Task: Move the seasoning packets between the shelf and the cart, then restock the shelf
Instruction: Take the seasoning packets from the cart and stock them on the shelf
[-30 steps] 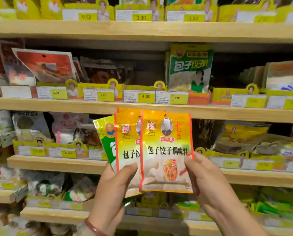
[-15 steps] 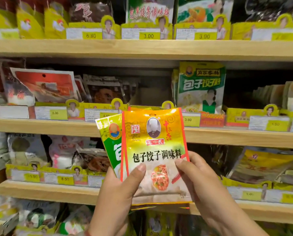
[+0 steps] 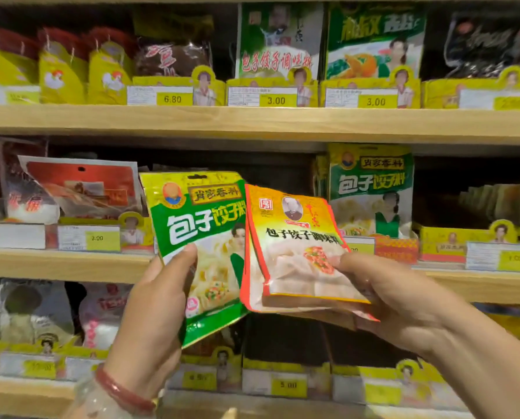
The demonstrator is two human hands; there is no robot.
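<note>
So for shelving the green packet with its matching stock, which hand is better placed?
Left, probably. The left hand already holds the green packet alone; the right hand grips the orange packets. The matching green stock stands further right, so it must cross over.

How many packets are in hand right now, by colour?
Green packet, held in the left hand: 1
Orange-yellow packets, held in the right hand: at least 2; a second edge shows beneath the front one, and the exact count is unclear
Total: at least 3
</note>
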